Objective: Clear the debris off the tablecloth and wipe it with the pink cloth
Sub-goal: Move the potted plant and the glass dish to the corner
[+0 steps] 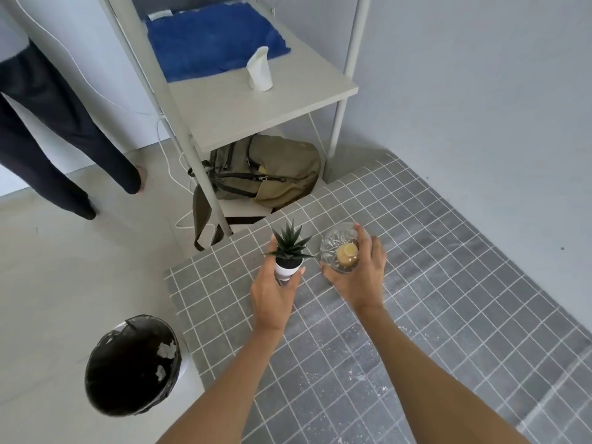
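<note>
The left hand (275, 293) is gripping the white pot of a small succulent (290, 251), fingers wrapped round its base, and the right hand (358, 270) is cupping a cut-glass bowl (341, 248) with something yellow inside. Both hands are working at the far-left corner of the grey checked tablecloth (448, 283) covering the worktop. This looks like the clearing stage: ornaments are being handled so the cloth can be cleaned. White crumbs (349, 376) are lying scattered on the tablecloth nearer the person than the bowl, so the debris is not yet gone. Next, both items need a resting place off the tablecloth; the white shelf unit (256, 104) beyond its far-left corner seems likely. A bin (131, 363) lined in black is standing on the floor left of the tablecloth. No pink cloth is showing. A backpack (266, 174) and another person's legs (64, 129) are sitting beyond, clear of the reach.
</note>
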`<state>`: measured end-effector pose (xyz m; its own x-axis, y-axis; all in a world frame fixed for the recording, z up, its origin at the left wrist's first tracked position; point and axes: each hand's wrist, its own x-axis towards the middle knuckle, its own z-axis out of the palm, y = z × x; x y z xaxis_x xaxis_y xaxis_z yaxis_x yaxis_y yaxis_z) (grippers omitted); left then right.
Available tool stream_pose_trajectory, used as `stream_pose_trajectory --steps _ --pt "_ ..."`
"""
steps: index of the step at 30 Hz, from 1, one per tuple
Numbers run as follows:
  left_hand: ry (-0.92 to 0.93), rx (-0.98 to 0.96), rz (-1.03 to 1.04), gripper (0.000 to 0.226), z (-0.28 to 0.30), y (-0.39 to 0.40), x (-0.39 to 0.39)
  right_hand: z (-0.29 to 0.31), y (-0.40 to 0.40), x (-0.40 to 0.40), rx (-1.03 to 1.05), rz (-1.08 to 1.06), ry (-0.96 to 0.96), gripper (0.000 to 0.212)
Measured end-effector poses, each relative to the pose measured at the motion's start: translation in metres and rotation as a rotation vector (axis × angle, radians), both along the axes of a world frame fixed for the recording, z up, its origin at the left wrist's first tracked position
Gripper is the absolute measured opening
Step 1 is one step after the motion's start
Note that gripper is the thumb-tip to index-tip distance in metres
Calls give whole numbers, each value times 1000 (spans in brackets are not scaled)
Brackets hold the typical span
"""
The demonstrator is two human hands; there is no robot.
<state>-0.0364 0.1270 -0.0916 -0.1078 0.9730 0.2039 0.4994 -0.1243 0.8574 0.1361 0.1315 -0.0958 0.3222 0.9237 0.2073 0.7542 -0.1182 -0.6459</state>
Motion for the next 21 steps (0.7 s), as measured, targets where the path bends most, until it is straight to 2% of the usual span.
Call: stream_pose_trajectory --steps 7,11,15,21 --pt "-20 -16 8 46 -12 12 12 1 19 9 -77 50 -24 103" --pt "28 -36 19 57 -17 17 12 7 19 9 -143 64 -80 104" --pt "20 -56 8 58 -17 18 12 11 22 13 -192 80 -122 107" --pt "10 -59 -20 77 -11 11 2 18 20 14 -266 85 -175 107"
